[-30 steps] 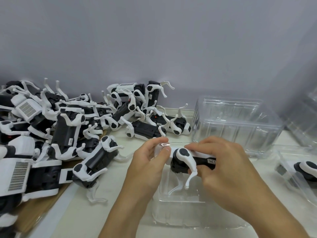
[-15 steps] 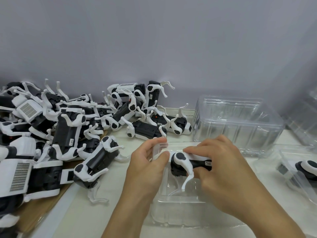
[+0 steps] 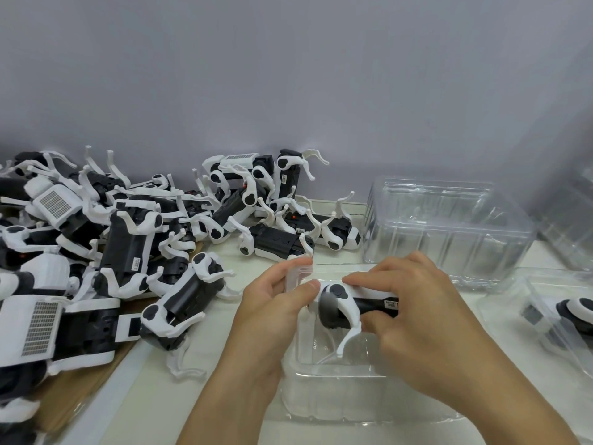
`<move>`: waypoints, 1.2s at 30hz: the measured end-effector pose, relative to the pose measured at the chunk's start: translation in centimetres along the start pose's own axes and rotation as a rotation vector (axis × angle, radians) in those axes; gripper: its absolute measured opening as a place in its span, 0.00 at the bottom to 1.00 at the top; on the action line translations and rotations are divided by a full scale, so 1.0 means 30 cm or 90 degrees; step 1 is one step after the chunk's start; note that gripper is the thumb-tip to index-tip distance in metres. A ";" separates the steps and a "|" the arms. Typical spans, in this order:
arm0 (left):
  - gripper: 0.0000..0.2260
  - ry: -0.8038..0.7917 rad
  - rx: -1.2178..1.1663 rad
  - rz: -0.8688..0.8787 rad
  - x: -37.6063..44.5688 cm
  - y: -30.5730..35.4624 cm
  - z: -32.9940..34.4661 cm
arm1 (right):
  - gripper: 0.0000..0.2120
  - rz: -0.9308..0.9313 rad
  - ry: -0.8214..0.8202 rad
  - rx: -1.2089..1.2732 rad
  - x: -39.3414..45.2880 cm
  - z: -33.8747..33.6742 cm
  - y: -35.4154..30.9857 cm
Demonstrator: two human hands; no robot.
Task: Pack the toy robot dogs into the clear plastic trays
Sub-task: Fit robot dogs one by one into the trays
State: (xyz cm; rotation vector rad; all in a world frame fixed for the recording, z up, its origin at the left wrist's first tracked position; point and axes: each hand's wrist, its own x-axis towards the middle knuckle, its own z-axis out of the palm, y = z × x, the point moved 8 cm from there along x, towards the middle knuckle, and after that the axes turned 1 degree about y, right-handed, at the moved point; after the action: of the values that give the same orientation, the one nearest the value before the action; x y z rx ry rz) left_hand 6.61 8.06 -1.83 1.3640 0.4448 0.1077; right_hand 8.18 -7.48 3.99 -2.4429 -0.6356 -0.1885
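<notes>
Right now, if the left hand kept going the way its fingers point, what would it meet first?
The left hand points up and right, so first the toy dog held over the clear tray, which it already touches; depth beyond that is unclear.

Packing workstation: heap of identical toy robot dogs (image 3: 134, 248), stacked clear plastic trays (image 3: 446, 229), bare wall.

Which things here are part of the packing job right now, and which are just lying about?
In the job:
- dog, held by both hands
- tray under it
- left hand, right hand

Lying about:
- pile of dogs on the left
- upturned tray stack behind
- packed tray at right
- cardboard under the pile
</notes>
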 end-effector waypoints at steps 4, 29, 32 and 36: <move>0.13 0.020 0.047 0.031 0.001 0.011 -0.010 | 0.12 0.003 -0.011 -0.037 -0.002 0.011 -0.007; 0.15 0.021 0.269 0.153 -0.014 0.082 0.011 | 0.17 0.075 -0.023 0.026 -0.002 0.016 0.017; 0.06 -0.046 0.368 0.259 -0.040 0.127 0.066 | 0.15 0.067 -0.019 0.032 -0.001 0.015 0.018; 0.05 -0.090 0.466 0.259 -0.050 0.113 0.086 | 0.14 0.059 -0.017 0.043 0.000 0.012 0.018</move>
State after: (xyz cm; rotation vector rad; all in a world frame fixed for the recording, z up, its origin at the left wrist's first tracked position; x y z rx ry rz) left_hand 6.80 5.93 2.13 2.1581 0.0694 0.1915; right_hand 8.44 -7.65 3.43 -2.4069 -0.5301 -0.0960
